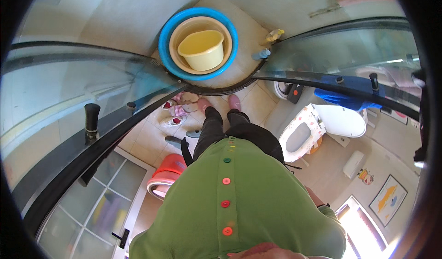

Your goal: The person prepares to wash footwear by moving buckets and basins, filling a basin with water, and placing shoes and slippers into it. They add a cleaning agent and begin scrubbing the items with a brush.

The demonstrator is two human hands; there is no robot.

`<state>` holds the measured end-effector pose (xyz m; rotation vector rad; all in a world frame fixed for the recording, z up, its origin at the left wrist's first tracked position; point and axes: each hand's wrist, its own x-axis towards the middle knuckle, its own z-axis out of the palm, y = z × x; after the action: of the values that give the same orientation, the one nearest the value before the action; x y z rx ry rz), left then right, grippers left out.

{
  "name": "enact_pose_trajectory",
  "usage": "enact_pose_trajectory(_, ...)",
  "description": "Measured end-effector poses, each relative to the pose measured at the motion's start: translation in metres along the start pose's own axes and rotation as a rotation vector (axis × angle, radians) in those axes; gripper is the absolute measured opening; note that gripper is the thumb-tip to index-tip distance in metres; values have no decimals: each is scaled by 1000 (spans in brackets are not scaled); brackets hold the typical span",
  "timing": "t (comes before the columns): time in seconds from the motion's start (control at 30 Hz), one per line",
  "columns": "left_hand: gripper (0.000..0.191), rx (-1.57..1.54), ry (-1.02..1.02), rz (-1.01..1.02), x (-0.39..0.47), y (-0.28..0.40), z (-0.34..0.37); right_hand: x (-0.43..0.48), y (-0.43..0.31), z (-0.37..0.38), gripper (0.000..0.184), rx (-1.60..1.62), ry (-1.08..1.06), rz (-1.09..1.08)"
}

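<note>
Both my hands are out of view. Only a bit of my right arm with a dark band shows past the side of my green buttoned top. Before my feet, inside the curved shower enclosure, three basins sit nested on the tiles. The outermost is a wide blue basin, and within it lies a beige basin. A pale yellow tub rests in the middle, slightly tilted. I stand in pink slippers just outside the dark curved shower threshold.
Glass shower panels flank the opening. Bottles stand by the right panel. Shoes and slippers lie at left, near red buckets and a glazed door. A toilet with a patterned seat and blue cloth are at right.
</note>
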<state>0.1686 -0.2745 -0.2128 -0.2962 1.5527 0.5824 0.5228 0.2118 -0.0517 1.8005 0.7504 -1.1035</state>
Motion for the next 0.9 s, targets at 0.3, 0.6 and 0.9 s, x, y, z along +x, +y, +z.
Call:
enact_pose_trajectory(0.3,35,193,-6,14,0,9,-14,55,-31,-27,37,-335,213,-273)
enact_pose_trajectory(0.6,36,372,291,474,-45,206,-1,19,-264,-113,38,-820,532,-1148)
enact_pose_trajectory(0.9,41,-263,-104,797,-8,398,94,-77,-408,19,34,-656,211,-1414)
